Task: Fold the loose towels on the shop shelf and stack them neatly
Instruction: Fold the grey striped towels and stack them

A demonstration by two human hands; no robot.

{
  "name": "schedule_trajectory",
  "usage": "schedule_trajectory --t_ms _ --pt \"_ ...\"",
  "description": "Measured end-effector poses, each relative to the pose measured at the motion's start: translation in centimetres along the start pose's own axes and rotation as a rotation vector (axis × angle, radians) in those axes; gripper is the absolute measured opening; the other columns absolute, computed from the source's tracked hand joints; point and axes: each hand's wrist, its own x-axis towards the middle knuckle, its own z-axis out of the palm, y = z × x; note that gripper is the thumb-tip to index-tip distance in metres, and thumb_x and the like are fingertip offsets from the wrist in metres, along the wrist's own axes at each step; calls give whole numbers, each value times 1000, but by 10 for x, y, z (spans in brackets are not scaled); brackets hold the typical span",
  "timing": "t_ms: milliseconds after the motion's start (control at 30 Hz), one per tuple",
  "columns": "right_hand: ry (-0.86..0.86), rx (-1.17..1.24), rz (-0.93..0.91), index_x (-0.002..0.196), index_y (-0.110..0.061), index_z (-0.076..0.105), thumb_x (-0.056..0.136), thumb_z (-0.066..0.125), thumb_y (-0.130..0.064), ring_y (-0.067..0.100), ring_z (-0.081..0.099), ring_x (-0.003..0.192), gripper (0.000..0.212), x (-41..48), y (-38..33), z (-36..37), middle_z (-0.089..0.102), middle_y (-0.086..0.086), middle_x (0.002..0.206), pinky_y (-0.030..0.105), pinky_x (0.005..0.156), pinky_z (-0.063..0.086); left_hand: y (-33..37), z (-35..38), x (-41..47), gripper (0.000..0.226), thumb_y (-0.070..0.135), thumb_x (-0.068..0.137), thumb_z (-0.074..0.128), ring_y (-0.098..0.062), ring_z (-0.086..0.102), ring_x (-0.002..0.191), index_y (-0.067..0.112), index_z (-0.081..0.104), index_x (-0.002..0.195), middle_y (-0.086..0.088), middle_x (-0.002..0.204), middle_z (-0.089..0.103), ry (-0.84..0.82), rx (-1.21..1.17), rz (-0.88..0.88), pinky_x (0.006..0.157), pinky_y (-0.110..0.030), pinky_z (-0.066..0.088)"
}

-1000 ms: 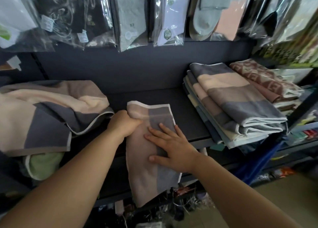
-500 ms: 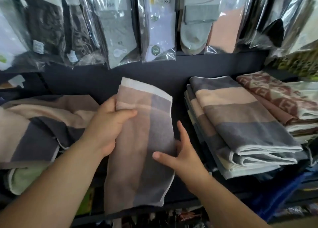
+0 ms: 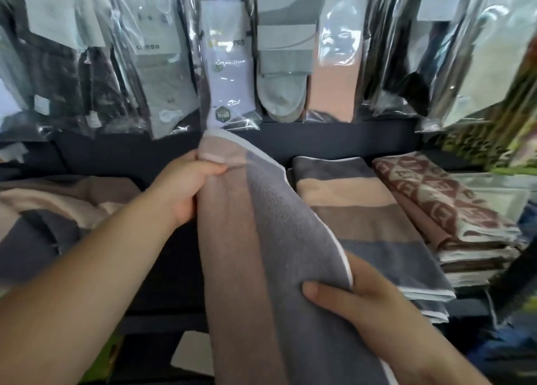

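A folded towel (image 3: 261,239) with brown and grey stripes and a white edge is lifted off the dark shelf (image 3: 162,268). My left hand (image 3: 189,187) grips its top left corner. My right hand (image 3: 348,300) holds its right edge lower down, thumb on the front and fingers behind the cloth. A neat stack of folded striped towels (image 3: 363,225) lies on the shelf just to the right. A loose heap of striped towels (image 3: 58,210) lies at the left.
Bagged socks (image 3: 226,65) hang in a row right above the shelf. A second stack of brown patterned towels (image 3: 441,210) sits at the far right. A lower shelf with goods shows below the hands.
The towel has been raised from the shelf and tilted toward the right. My left hand went up with the corner, and my right hand moved from lying flat on it to gripping its edge.
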Motion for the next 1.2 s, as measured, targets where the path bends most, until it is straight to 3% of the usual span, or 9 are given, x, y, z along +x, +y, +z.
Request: schedule_trajectory --t_ms 200,267,367,533,700,833,900,1033,1200 --pt "72 142 40 125 -25 70 78 79 -5 22 70 113 52 -19 -22 -71 74 4 120 39 92 58 -16 65 17 40 1 94 63 -21 75 89 27 67 123 -5 104 78 -152 -73 -97 69 -34 57" --pt "114 180 32 122 -27 70 81 70 -4 21 72 109 48 -19 -25 -87 75 2 118 34 86 61 -17 90 26 41 1 95 61 -23 73 92 29 65 124 -7 107 76 -168 -94 -105 71 -36 56" --pt "188 203 58 123 -27 69 84 64 -7 22 74 104 44 -14 -24 -109 76 2 115 35 79 63 -20 128 44 43 4 96 61 -28 70 100 31 62 129 -9 112 73 -184 -38 -104 81 -43 58" --pt "328 248 128 126 -17 65 86 67 -4 30 72 106 42 -2 3 -130 74 11 118 52 96 53 -16 167 83 42 6 96 64 -33 66 109 26 59 133 -12 117 69 -180 104 -78 99 -52 53" --pt "360 -53 -10 124 -40 62 85 74 6 5 67 112 62 -2 25 -145 70 -17 119 38 97 53 -35 185 131 47 21 91 71 -31 67 109 30 58 135 -10 120 69 -105 180 -53 100 -53 53" --pt "492 -513 -139 95 -49 73 75 86 -7 -11 60 105 48 -6 50 -149 69 -16 111 7 89 43 -44 188 118 59 49 72 79 -27 71 103 30 63 126 -5 112 74 -164 281 -66 96 -50 56" --pt "528 -654 -216 95 -44 70 70 84 -23 -19 53 108 36 -6 58 -146 62 -16 115 -3 89 35 -44 185 111 50 24 77 81 -26 71 104 27 64 124 -6 112 74 -222 323 -40 98 -48 56" --pt "517 -657 -285 104 -29 77 66 73 -34 -18 54 113 38 -9 57 -143 59 -25 123 -4 89 35 -37 183 112 84 -18 77 61 -25 64 116 32 49 143 -6 126 67 -336 212 20 100 -45 52" --pt "513 -719 -334 111 -19 77 67 73 -23 -16 52 117 44 -12 53 -141 51 -28 132 -3 91 37 -36 194 113 90 -24 83 50 -24 62 119 35 40 150 -5 132 63 -377 66 83 92 -38 54"
